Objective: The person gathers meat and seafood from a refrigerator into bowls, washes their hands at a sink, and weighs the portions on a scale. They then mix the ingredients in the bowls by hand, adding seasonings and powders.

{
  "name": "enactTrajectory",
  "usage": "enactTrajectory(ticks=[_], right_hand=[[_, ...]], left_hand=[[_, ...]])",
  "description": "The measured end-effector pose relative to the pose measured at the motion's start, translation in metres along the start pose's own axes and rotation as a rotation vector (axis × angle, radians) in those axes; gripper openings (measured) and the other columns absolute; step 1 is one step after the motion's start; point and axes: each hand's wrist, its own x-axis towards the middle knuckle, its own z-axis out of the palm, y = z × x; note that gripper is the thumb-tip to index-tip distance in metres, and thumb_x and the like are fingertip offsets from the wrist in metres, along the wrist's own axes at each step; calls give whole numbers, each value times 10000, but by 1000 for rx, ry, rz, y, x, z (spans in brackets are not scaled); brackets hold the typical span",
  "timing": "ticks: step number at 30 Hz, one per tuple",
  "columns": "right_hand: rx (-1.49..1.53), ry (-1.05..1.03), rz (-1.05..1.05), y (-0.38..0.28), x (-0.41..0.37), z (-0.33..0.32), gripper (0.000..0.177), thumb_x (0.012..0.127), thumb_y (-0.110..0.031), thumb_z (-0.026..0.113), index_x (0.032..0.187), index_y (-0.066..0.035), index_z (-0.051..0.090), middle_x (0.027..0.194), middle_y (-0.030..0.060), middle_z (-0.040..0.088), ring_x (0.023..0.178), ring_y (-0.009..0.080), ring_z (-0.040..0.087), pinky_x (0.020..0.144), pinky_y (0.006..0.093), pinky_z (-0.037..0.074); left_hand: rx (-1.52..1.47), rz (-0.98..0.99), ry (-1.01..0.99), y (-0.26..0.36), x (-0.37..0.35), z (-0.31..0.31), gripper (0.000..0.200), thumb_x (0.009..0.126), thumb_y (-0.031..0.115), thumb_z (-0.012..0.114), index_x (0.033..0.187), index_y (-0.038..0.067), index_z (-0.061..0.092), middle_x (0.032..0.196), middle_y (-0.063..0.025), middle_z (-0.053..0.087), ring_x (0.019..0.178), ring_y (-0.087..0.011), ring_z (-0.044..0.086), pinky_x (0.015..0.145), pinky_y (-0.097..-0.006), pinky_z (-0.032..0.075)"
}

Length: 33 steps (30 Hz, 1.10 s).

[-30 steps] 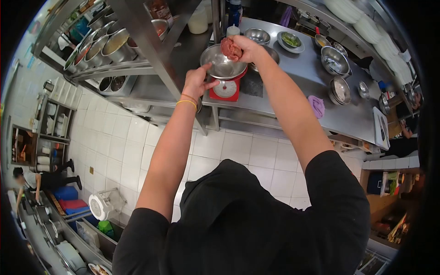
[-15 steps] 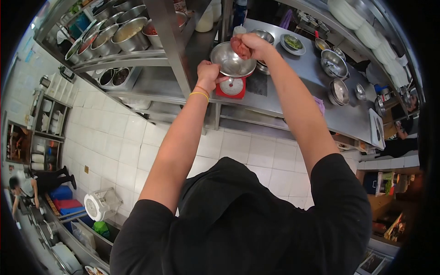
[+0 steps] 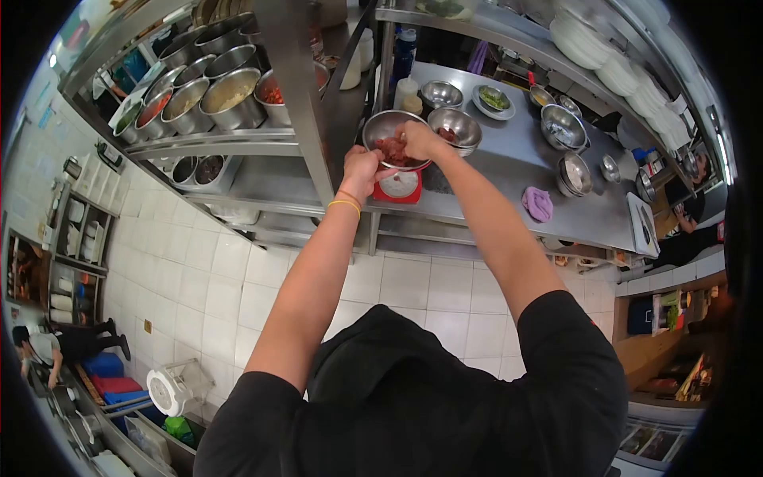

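Observation:
A steel mixing bowl (image 3: 371, 127) sits on a red kitchen scale (image 3: 400, 188) with a white dial. Raw red meat (image 3: 389, 149) lies inside this bowl. My left hand (image 3: 363, 169) grips the bowl's near left rim, with the thumb along its edge. Reaching in from the right, my right hand (image 3: 420, 141) has its fingers closed on the meat; the fingertips are partly hidden. Just right of it stands another steel bowl (image 3: 469, 127), which holds a little more raw meat (image 3: 447, 133).
Steel pots (image 3: 230, 99) of chopped food fill the left shelf beside an upright post (image 3: 300, 95). Several bowls, a plate of greens (image 3: 494, 98) and a purple cloth (image 3: 537, 204) are on the counter (image 3: 501, 167). Another person (image 3: 60, 346) is at far left.
My right hand has lowered the meat from above into the bowl on the scale. The view has shifted, showing the second meat bowl and purple cloth more fully.

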Motion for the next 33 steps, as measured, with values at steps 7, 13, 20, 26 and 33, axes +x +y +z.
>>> enactTrajectory(ticks=[7, 13, 20, 26, 33], right_hand=[[157, 139, -22, 7, -1, -20, 161, 717, 3, 618, 866, 2, 680, 818, 187, 684, 821, 299, 678, 745, 374, 519], [173, 119, -48, 3, -7, -25, 164, 811, -110, 634, 916, 5, 682, 866, 225, 672, 834, 360, 659, 741, 400, 516], [-44, 281, -309, -41, -57, -39, 182, 804, -139, 625, 925, -13, 678, 849, 191, 651, 844, 368, 619, 759, 436, 484], [58, -87, -716, -95, -136, 116, 96, 719, -136, 644, 788, -73, 666, 881, 118, 601, 886, 288, 627, 715, 404, 526], [556, -411, -601, -238, -32, 298, 151, 852, -97, 543, 824, -26, 673, 906, 203, 631, 856, 370, 614, 778, 446, 497]], left_hand=[[30, -16, 28, -3, 0, -2, 192, 847, -42, 560, 975, -10, 420, 1001, -118, 483, 891, -265, 602, 708, -385, 643], [-3, 31, 100, -6, 0, 1, 189, 844, -35, 567, 976, -6, 435, 996, -121, 499, 882, -255, 605, 695, -385, 640], [3, 185, 65, -8, -42, -7, 105, 786, -39, 566, 825, 35, 502, 765, -67, 548, 660, -197, 607, 537, -383, 625], [196, -4, 132, -91, -133, -126, 102, 740, -18, 594, 816, 14, 536, 690, -74, 553, 572, -166, 586, 438, -370, 575], [-147, -109, 676, -146, -190, -337, 143, 776, -19, 580, 767, 42, 452, 718, -60, 481, 569, -208, 581, 457, -403, 608]])
